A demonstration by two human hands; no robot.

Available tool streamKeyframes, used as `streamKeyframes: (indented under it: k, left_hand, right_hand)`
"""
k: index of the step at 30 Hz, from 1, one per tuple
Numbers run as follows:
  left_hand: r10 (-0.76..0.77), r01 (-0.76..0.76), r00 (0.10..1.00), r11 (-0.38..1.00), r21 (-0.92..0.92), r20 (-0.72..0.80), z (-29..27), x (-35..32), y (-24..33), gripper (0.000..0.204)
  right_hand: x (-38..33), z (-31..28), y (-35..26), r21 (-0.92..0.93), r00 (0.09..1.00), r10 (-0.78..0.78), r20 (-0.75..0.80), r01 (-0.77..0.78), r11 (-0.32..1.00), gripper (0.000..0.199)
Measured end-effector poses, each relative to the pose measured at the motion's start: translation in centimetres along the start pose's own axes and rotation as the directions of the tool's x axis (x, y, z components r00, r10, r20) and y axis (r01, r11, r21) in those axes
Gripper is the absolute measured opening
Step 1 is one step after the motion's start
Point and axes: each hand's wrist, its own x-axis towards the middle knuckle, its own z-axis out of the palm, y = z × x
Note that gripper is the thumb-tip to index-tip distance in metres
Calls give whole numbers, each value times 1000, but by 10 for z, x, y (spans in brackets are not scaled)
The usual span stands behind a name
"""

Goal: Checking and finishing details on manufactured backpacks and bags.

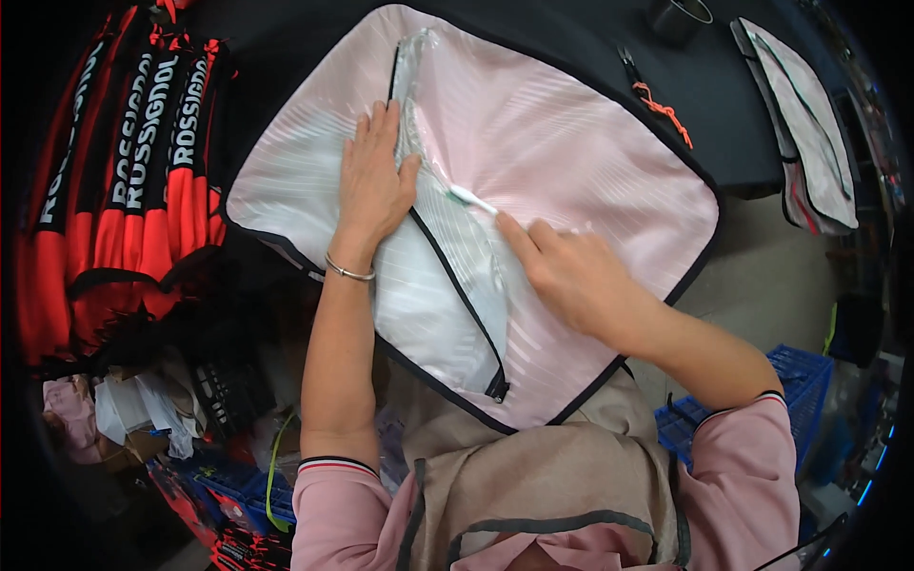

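Observation:
A pale pink fabric piece [609, 171] with black-bound edges is spread across the table edge and my lap. A black zipper [446, 264] runs down its paler, whitish left part, its lower end near the front edge. My left hand [374, 181] lies flat on the cloth beside the zipper, fingers stretched out, holding nothing. In my right hand [562, 271] is a slim white-handled brush [479, 202], pinched with the index finger along it. Its greenish head touches the clear, shiny strip [411, 114] along the opening; the bristles are too small to make out.
Red and black padded bundles [143, 181] hang at the left. On the dark table [562, 29] lie small snips [647, 95] with an orange cord, near a metal cup [679, 17]. Another pale zippered piece [804, 124] hangs over the right edge. A blue crate [795, 390] stands lower right.

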Motion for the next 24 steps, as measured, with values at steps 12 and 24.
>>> streamKeyframes:
  k: [12, 24]
  left_hand:
    - [7, -26, 988, 992, -123, -155, -4, -29, 30, 68]
    - [-9, 10, 999, 1000, 14, -35, 5, -78, 44, 87]
  right_hand:
    - [-59, -1, -37, -45, 984, 168, 52, -166, 985, 62]
    - [-126, 29, -79, 2, 989, 129, 72, -129, 992, 66]
